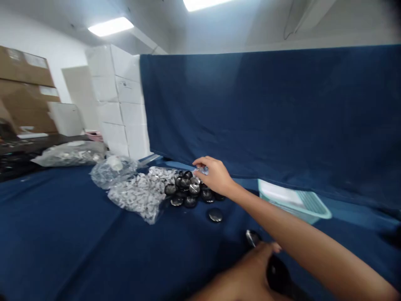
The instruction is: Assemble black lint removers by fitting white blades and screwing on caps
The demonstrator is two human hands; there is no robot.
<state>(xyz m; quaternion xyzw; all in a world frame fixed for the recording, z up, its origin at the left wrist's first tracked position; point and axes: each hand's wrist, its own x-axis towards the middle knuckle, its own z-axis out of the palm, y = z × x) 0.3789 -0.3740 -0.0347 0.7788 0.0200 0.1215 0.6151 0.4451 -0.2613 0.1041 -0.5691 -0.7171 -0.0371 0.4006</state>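
My right hand (214, 174) reaches out over a heap of round black and silver caps (188, 190) on the blue cloth. Its fingers pinch a small shiny piece (203, 170) above the heap. My left hand (250, 274) is low at the bottom edge, closed around a dark rounded object (278, 276) with a shiny cap (252, 237) at its top. One loose cap (215, 215) lies apart, between the heap and my left hand.
A clear bag of small white parts (140, 194) lies left of the heap, with two more plastic bags (72, 154) behind it. A pale green basket (294, 200) sits right, under a hanging blue cloth (269, 113). White boxes (119, 100) stand stacked behind.
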